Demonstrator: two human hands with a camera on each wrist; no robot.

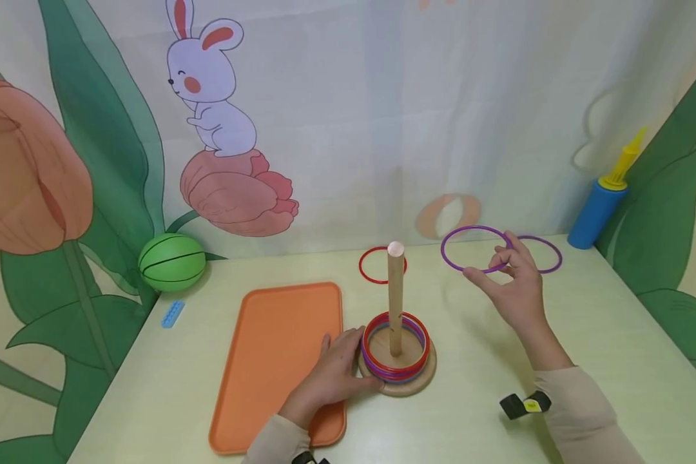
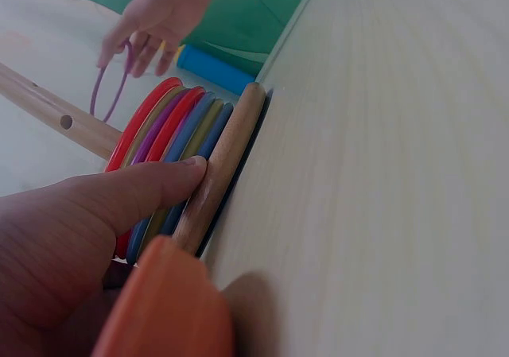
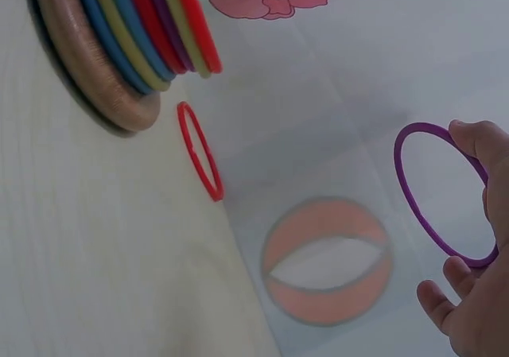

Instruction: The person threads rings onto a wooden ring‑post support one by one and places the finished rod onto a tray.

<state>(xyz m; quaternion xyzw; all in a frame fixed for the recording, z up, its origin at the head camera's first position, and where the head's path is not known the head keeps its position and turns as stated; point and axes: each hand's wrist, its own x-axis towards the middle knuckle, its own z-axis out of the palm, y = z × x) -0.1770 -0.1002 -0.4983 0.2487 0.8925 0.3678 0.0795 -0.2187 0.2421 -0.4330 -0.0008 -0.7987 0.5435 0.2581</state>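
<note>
Held up over the table's right half, a purple ring [image 1: 445,254] is pinched by the right hand [image 1: 519,293], which grips its right edge. To the left of that hand stands a wooden peg stand [image 1: 396,303] with a round base. Several red, yellow, blue and purple rings [image 2: 171,138] are stacked around its peg. The left hand [image 1: 339,370] holds the stand's left side, its thumb [image 2: 171,184] against the lowest rings and base. Its other fingers are largely hidden in the left wrist view. A red ring [image 3: 199,150] lies behind the stand.
Another purple ring [image 1: 559,258] lies behind the right hand. An orange tray [image 1: 284,341] sits under the left forearm. At the back left are a green ball [image 1: 173,262] and a light blue brick [image 1: 173,314]; a blue-and-yellow pump [image 1: 599,212] stands at the back right.
</note>
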